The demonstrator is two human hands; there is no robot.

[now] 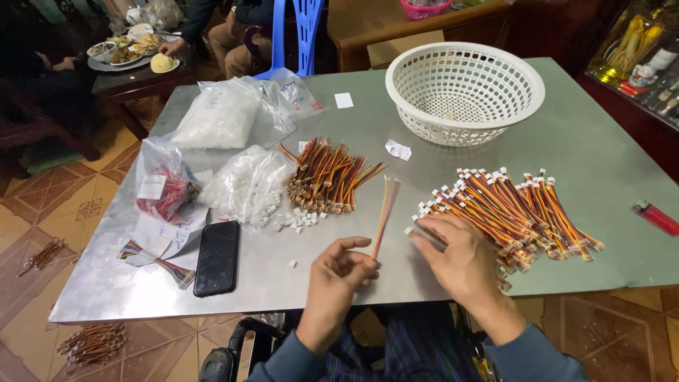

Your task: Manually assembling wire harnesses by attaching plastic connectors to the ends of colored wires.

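Left hand (339,272) pinches the lower end of a thin ribbon cable (384,216) between thumb and fingertips, holding it nearly upright above the metal table (601,155), tilted slightly right. Cable is a flat strip of red, orange and yellow wires; its top end is bare, no white plug visible on it. Right hand (453,258) lies flat, fingers together, pressed on the near-left edge of the finished-cable pile (516,212), fingertips touching a white connector there. That pile sits right of the hands: same striped wires, each tipped with a white connector, fanned out in a row; too many to count. Second heap, unterminated wire bundle (329,177), lies just beyond the held cable, centre of table, with loose white connector housings (300,219) scattered at its near edge, roughly a dozen or more, one stray further toward the left hand. Nothing sits between the two hands; the held cable stands in front of the gap between the two heaps. One black phone (217,256) lies face up left of the left hand. Three clear plastic bags (226,117) of white parts and one bag of red parts (166,187) occupy the left half of the table. One white perforated basket (463,92) stands at the far side. One red lighter (658,218) rests near the right edge. Two small paper scraps lie near the basket. More wire bundles lie on the tiled floor at left.
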